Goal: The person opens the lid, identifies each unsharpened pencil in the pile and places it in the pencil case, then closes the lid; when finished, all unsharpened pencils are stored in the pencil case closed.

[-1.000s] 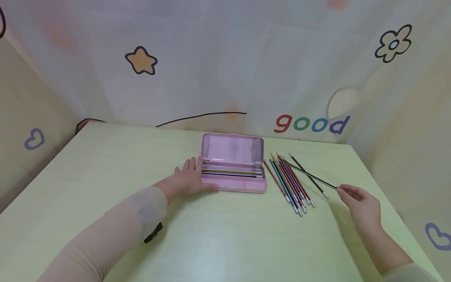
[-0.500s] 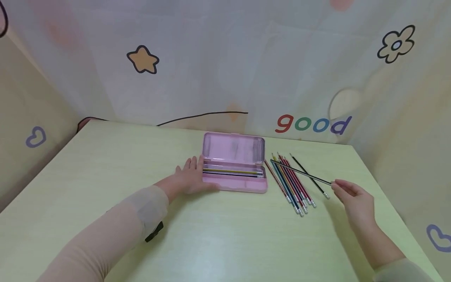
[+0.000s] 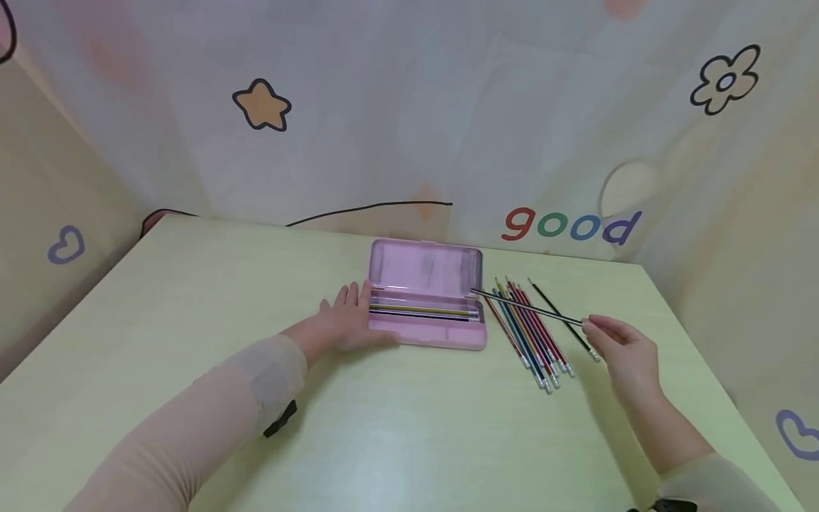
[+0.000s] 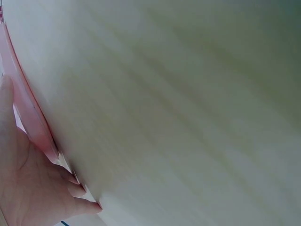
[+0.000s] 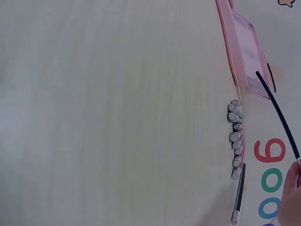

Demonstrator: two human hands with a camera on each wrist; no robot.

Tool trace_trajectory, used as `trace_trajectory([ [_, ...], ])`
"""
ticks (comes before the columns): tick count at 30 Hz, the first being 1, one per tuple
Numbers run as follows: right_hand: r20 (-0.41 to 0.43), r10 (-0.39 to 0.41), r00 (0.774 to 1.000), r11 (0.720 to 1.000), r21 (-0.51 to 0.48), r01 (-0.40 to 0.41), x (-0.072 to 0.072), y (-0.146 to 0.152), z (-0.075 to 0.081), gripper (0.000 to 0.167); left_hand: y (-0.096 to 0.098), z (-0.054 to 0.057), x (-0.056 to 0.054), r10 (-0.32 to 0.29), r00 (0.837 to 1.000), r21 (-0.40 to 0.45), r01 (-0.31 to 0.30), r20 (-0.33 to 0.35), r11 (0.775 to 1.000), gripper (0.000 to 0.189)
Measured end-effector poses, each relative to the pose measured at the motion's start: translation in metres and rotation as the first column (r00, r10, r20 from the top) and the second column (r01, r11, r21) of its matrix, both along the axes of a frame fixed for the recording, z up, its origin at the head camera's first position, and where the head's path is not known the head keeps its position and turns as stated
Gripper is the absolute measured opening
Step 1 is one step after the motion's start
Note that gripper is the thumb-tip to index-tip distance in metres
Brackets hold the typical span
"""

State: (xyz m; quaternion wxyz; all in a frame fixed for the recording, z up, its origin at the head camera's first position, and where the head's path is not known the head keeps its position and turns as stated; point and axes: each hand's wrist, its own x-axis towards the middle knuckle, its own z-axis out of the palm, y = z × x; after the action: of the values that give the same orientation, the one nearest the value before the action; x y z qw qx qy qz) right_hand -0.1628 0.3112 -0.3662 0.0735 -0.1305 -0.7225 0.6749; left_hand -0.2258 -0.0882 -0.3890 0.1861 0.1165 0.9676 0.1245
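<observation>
Bracing the open pink case (image 3: 409,267), the left hand (image 3: 348,323) lies fingers spread; slackening could let the case slide. The right hand (image 3: 617,348) pinches the dark pencil (image 3: 527,307) at one end, above the loose pencils (image 3: 536,341); overhang could snag its free end, pointing left and slightly away, toward the case's right hinge, long axis slanting.

Soft, moderate light fills the head view. On the desk (image 3: 448,441), a pale glare lies in front of the pink pencil case (image 3: 425,338), with blurred-edged shadows to its front left and front right. The left wrist view is dimmer and soft-focused, darkest well away from the case.
</observation>
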Motion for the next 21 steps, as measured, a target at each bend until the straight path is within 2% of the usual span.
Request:
trace_trajectory([
  [8, 0.023, 0.029, 0.999, 0.998, -0.047, -0.028, -0.009, -0.019, 0.002, 0.021, 0.001, -0.002, -0.003, 0.001, 1.0, -0.008, -0.001, 0.01, 1.0, 0.118],
  [15, 0.036, 0.075, 0.997, 0.997, 0.01, -0.075, -0.018, -0.035, 0.003, 0.053, 0.001, -0.002, -0.004, -0.001, 1.0, -0.014, 0.001, 0.003, 1.0, 0.117],
  [21, 0.112, 0.081, 0.99, 0.987, 0.129, -0.095, -0.024, -0.052, 0.004, 0.049, 0.001, 0.001, -0.001, -0.004, 1.0, -0.011, 0.004, 0.002, 1.0, 0.117],
])
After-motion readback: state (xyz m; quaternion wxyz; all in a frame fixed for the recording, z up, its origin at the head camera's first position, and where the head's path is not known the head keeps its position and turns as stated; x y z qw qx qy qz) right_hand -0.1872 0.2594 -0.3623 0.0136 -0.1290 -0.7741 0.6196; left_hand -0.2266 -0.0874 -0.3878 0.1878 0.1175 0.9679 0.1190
